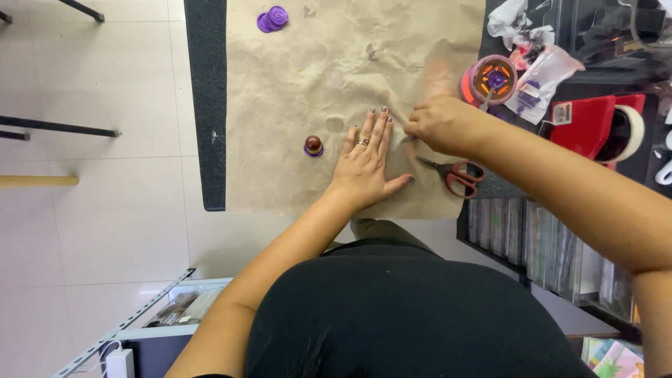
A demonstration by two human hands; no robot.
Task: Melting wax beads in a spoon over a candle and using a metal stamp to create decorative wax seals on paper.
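A: Where is the brown paper sheet?

B: Spread on the table. The left hand presses flat on it, fingers spread. The right hand, just beside, is curled, pinching the paper's fold.

A: Containers?

B: A pink tape spool holds a purple piece. Red-handled scissors lie under the right wrist.

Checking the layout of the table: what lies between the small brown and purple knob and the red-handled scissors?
In the head view, the left hand lies flat on the brown paper between the knob and the scissors.
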